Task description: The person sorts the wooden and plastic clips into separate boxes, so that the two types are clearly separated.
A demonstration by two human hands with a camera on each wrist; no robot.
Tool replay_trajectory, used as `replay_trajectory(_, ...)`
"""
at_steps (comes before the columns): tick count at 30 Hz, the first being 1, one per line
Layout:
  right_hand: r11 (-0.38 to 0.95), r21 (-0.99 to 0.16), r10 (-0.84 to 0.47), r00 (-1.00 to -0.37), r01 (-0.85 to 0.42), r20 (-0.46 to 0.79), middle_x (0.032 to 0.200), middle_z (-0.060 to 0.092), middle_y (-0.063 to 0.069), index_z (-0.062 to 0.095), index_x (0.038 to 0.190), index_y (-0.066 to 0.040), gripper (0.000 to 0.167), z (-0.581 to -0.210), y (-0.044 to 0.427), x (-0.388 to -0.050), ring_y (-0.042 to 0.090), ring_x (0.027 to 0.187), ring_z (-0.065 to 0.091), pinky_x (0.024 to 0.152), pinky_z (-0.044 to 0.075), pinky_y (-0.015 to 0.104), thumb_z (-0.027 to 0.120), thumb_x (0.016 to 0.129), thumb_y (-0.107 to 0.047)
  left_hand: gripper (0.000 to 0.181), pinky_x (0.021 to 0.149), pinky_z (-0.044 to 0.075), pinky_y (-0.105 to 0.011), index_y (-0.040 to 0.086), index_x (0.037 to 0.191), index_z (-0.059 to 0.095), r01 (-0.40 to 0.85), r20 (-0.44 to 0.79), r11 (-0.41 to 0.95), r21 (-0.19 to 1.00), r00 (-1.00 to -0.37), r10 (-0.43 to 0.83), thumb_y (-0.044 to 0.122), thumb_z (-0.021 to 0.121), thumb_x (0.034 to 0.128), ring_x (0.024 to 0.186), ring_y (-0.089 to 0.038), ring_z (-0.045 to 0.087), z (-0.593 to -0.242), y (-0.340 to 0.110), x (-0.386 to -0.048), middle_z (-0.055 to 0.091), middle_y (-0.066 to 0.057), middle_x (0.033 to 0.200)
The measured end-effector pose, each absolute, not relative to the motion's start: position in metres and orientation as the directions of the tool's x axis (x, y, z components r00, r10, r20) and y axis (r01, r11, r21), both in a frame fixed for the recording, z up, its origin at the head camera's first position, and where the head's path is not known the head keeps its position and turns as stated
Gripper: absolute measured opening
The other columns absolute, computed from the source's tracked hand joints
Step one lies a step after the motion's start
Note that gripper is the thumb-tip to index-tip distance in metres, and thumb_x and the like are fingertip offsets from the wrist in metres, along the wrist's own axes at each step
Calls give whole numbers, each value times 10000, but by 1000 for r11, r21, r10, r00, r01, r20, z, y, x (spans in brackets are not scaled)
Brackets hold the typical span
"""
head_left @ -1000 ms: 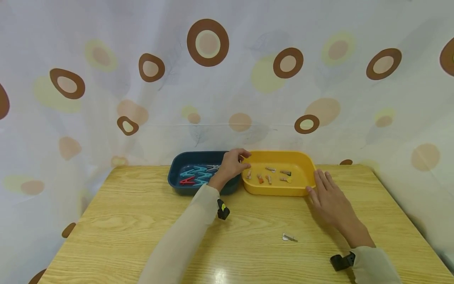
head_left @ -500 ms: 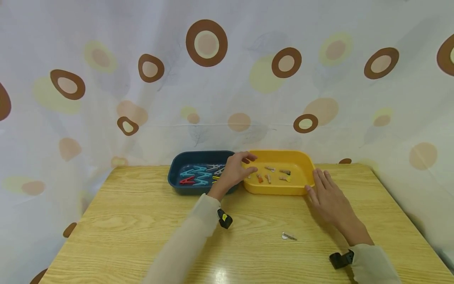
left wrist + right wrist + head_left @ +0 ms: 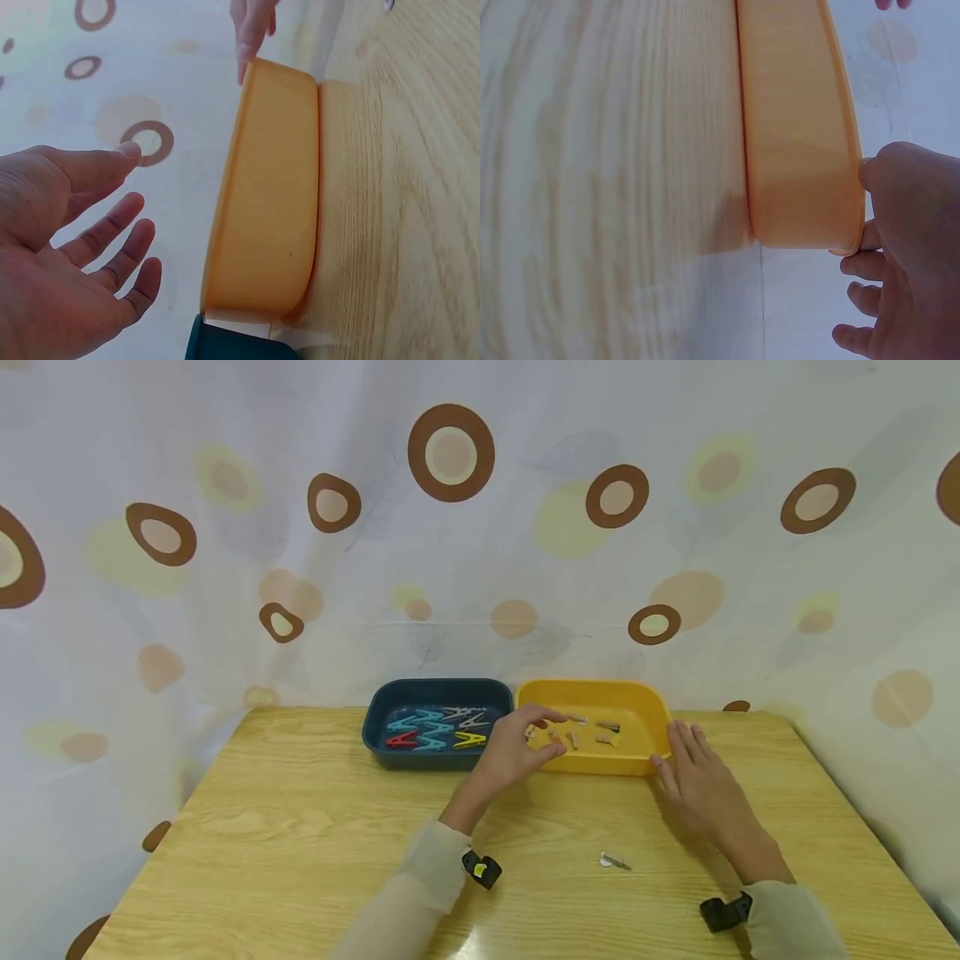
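My left hand (image 3: 513,750) hovers over the front left of the yellow tray (image 3: 592,766), thumb and fingers spread and nothing between them. In the left wrist view the same hand (image 3: 82,232) is apart from the tray's wall. My right hand (image 3: 708,789) touches the tray's front right corner with straight fingers, the thumb at its front rim. Several small wooden clips, such as one with a yellow end (image 3: 609,740), lie in that tray; the left hand partly hides some. The dark blue tray (image 3: 420,762) holds several plastic clothespins: blue, grey, a red one (image 3: 402,740) and a yellow one (image 3: 469,740).
One small wooden clip with a white end (image 3: 616,862) lies on the wooden table (image 3: 300,860), in front of the yellow tray. Both trays stand side by side against a patterned cloth (image 3: 450,568) at the table's back edge.
My left hand has moved from between the two trays to the right and toward me, uncovering the yellow clothespin. The right hand has stayed at the yellow tray's corner.
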State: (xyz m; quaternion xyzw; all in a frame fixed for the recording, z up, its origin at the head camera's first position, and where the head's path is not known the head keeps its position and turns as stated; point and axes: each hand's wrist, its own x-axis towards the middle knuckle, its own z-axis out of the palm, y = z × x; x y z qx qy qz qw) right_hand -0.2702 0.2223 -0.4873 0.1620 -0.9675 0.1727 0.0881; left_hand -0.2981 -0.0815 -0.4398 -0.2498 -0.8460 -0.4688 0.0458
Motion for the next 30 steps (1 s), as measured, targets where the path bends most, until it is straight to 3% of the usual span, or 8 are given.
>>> replay_trajectory(7, 889, -303, -283, -931, -344, 229, 1617, 158, 379, 139, 1570, 154, 695, -489, 227, -268, 543, 1502, 113, 1212, 117, 614, 313, 1137, -360, 328, 821, 562, -410, 136, 1238, 728, 518, 374, 383, 765, -841, 391, 115, 793, 917, 1069, -212, 627, -444, -72, -277, 678, -16, 1200)
replay_trajectory(14, 885, -300, -289, -925, -356, 246, 1611, 187, 377, 158, 1571, 148, 689, -490, 224, -270, 528, 1508, 118, 1208, 140, 614, 337, 1135, -354, 281, 820, 566, -372, 140, 1207, 740, 498, 380, 338, 798, -853, 359, 126, 781, 929, 1068, -218, 653, -448, -66, -257, 701, 7, 1202)
replay_trajectory(19, 891, -292, -288, -929, -348, 232, 1611, 183, 380, 152, 1572, 148, 695, -489, 223, -272, 533, 1505, 116, 1200, 156, 626, 323, 1136, -365, 270, 823, 570, -391, 136, 1203, 740, 488, 349, 333, 807, -849, 397, 160, 777, 936, 1058, -172, 663, -453, -58, -246, 716, 12, 1184)
replay_trajectory(30, 900, -288, -272, -938, -327, 214, 1623, 177, 360, 163, 1578, 136, 707, -488, 223, -272, 550, 1494, 139, 1138, 210, 706, 328, 1132, -387, 265, 799, 539, -202, 99, 1184, 752, 415, 223, 322, 851, -840, 495, 133, 789, 924, 1053, -167, 682, -469, -38, -232, 737, 12, 1151)
